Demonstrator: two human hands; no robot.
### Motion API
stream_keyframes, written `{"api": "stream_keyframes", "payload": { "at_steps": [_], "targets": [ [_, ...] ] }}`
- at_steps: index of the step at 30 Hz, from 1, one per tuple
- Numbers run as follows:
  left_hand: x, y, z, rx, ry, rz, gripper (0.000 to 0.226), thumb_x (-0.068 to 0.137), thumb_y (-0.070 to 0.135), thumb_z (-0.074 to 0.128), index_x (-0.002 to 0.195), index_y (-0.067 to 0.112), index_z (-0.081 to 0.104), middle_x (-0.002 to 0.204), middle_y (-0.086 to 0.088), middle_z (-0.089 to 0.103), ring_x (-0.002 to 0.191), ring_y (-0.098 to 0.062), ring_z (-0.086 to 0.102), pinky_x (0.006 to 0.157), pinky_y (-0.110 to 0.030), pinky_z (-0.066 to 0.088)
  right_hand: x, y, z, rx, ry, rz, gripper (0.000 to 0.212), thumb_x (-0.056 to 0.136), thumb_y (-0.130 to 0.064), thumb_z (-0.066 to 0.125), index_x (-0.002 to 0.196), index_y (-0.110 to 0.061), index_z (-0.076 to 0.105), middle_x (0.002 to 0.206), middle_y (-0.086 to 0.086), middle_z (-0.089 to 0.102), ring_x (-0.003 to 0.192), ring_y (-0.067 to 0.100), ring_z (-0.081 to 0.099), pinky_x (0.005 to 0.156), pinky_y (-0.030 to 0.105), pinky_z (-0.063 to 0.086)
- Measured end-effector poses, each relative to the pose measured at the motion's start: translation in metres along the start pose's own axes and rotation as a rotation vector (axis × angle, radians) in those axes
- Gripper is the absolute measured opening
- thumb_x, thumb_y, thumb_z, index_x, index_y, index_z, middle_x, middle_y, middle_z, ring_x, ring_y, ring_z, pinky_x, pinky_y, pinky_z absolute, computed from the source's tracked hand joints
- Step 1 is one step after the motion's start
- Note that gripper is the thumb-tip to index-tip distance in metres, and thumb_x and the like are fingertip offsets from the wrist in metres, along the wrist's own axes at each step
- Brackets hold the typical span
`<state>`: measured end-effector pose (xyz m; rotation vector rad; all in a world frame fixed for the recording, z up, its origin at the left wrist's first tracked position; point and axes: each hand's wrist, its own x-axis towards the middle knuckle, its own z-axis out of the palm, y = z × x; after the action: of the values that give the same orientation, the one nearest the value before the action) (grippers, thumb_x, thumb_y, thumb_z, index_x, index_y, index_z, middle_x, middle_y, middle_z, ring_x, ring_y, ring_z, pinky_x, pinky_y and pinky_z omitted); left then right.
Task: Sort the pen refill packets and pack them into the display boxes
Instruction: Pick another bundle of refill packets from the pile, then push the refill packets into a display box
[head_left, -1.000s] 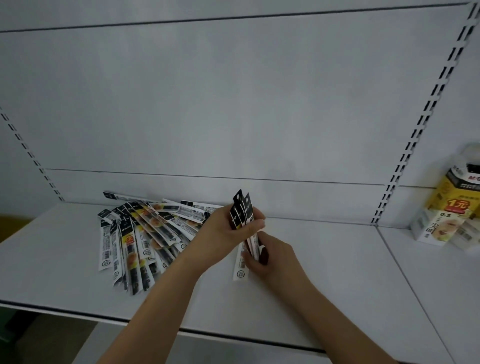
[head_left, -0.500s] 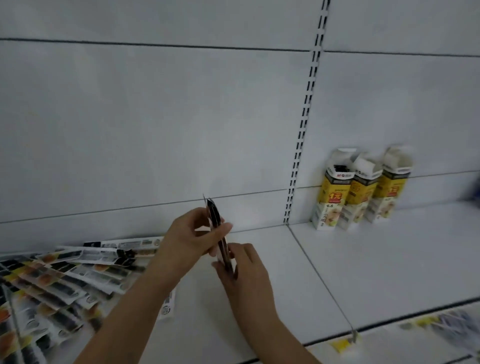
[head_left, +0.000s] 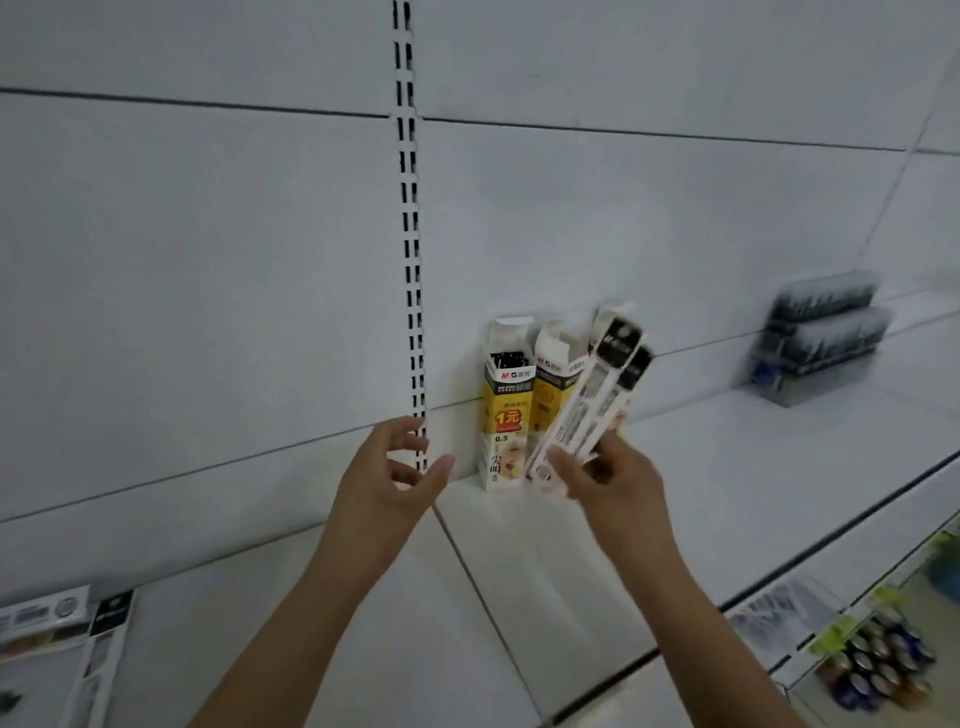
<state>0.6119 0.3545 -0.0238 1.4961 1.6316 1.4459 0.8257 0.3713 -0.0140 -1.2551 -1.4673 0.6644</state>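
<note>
The right hand (head_left: 618, 483) pinches a small bunch of pen refill packets (head_left: 589, 400) by their lower ends, its fingers (head_left: 563, 465) curled round them. The packets slant up and to the right, their black tops fanned slightly apart, and they cross in front of the display boxes (head_left: 506, 405). Whether they touch a box cannot be told.

Three display boxes appear to stand upright in a row on the white shelf (head_left: 727, 467), backs against the rear panel. The leftmost, yellow and white with a red price mark, has its top flap open and dark refill tops showing inside. The middle box is beside it, also open, and the third is mostly hidden behind the held packets.

The left hand (head_left: 389, 478) hovers just left of the boxes, in front of the slotted upright (head_left: 410, 260), holding nothing; its fingers (head_left: 410, 441) are loosely spread and slightly bent.

Far left of the boxes, at the lower corner, more loose packets (head_left: 67, 639) lie flat on the shelf. Well right of the boxes, a blurred stack of clear trays (head_left: 821, 332) sits by the rear panel. Below the shelf edge on that side, a lower shelf holds batteries (head_left: 872, 670).
</note>
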Motion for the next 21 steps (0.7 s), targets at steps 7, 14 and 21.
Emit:
{"api": "stream_keyframes", "payload": {
  "at_steps": [7, 14, 21],
  "targets": [
    [0.03, -0.012, 0.111, 0.307, 0.147, -0.046, 0.087, 0.078, 0.062, 0.067, 0.144, 0.021, 0.03, 0.132, 0.002, 0.042, 0.099, -0.013, 0.06, 0.078, -0.032, 0.053, 0.098, -0.028, -0.043, 0.161, -0.046, -0.08, 0.009, 0.086, -0.016, 0.072, 0.094, -0.018, 0.071, 0.083, -0.003, 0.074, 0.061, 0.008, 0.067, 0.054, 0.02, 0.051],
    [0.065, -0.019, 0.167, 0.353, 0.361, -0.06, 0.075, 0.071, 0.053, 0.076, 0.125, 0.021, 0.035, 0.115, 0.002, 0.045, 0.105, -0.018, 0.054, 0.081, -0.037, 0.054, 0.148, -0.03, -0.037, 0.206, -0.208, -0.08, 0.007, 0.087, -0.013, 0.07, 0.089, -0.006, 0.069, 0.066, -0.001, 0.072, 0.057, 0.012, 0.068, 0.054, 0.017, 0.051],
    [0.039, -0.005, 0.113, 0.124, 0.12, 0.079, 0.062, 0.081, 0.05, 0.071, 0.131, 0.06, 0.034, 0.122, 0.035, 0.055, 0.11, 0.018, 0.052, 0.085, -0.007, 0.044, 0.147, -0.037, -0.048, 0.27, -0.297, -0.162, 0.009, 0.084, -0.022, 0.071, 0.078, -0.015, 0.071, 0.056, -0.006, 0.066, 0.051, 0.0, 0.06, 0.052, 0.01, 0.046]
  ]
}}
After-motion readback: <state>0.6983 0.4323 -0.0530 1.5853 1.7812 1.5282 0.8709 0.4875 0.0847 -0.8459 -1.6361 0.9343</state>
